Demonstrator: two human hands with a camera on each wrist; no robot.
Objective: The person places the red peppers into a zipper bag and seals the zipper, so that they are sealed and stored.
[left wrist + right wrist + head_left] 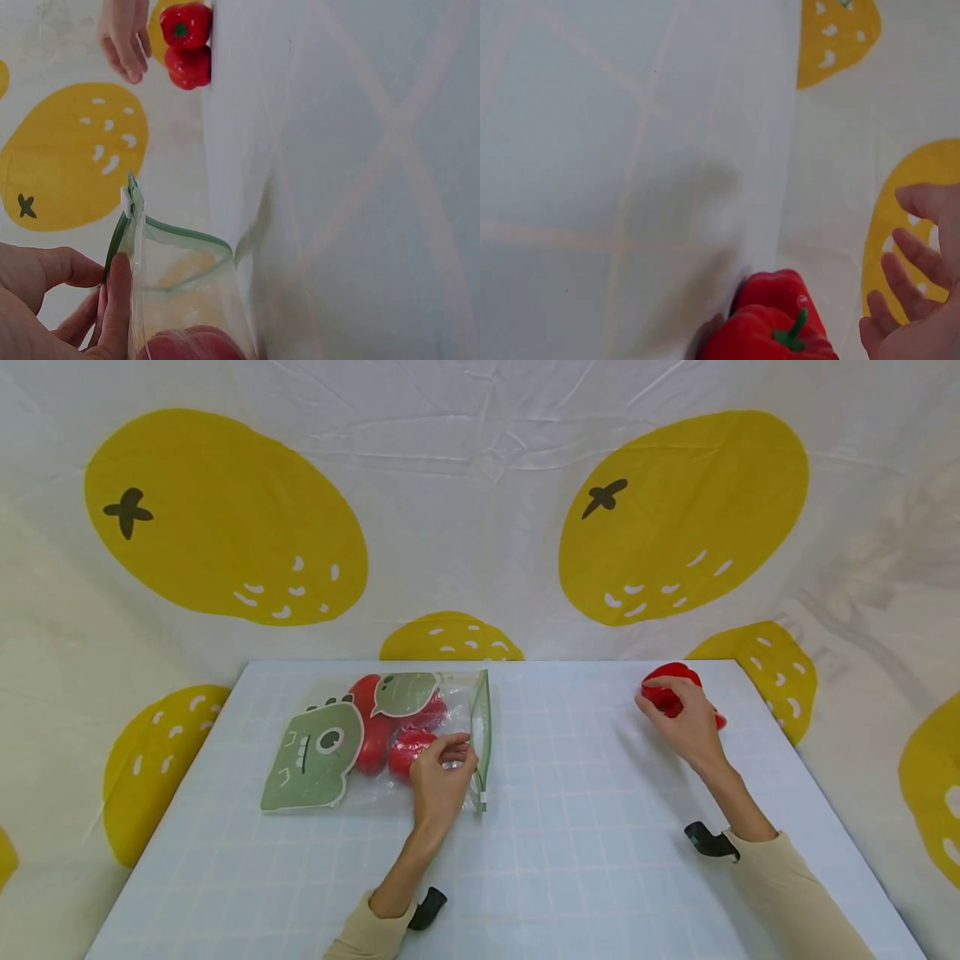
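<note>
My left hand (442, 777) pinches the green-rimmed mouth of a clear zip bag (315, 777), with thumb and fingers meeting at the rim in the left wrist view. The bag lies on the table, printed with a green dinosaur, and rounded red things (371, 747) show through its plastic. Its mouth gapes, and a white slider (126, 202) sits at one end of the zip. Over at the right, two red bell peppers (186, 26) with green stems stand against each other. Above them hovers my right hand (690, 731), fingers loosely bent and apart from the peppers (769, 341), holding nothing.
The table (555, 860) has a pale blue checked cover. Behind it hangs a white cloth (465, 527) with large yellow fruit prints. A dark wrist device (427, 910) is on the left arm, another such device (711, 841) on the right.
</note>
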